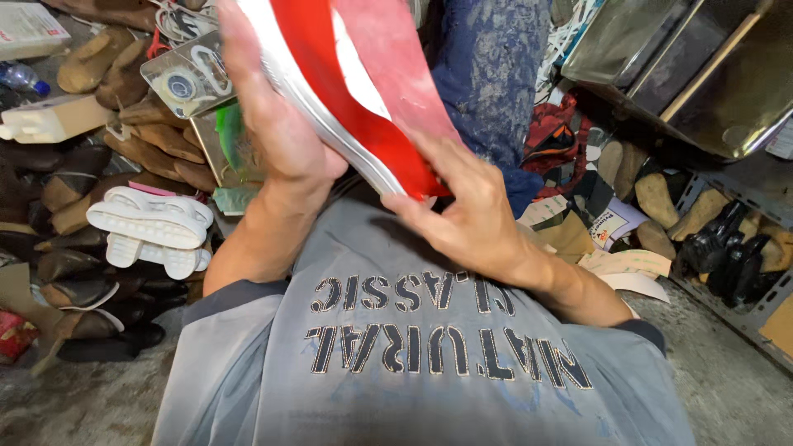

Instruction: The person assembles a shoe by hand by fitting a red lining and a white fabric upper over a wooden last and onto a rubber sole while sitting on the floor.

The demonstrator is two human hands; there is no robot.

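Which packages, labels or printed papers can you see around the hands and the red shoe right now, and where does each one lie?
Clear blister pack: left of the left hand, on brown soles; holds a white roll.
White box: top left corner, flat, red mark.
White plastic bottle: left edge, lying on its side.
Printed paper: floor right of the right hand, white with dark print.
Cream paper strips: just below it.

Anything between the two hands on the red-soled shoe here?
In the head view, only the shoe's red sole and its white edge span the stretch between the left hand and the right hand; nothing else sits there.
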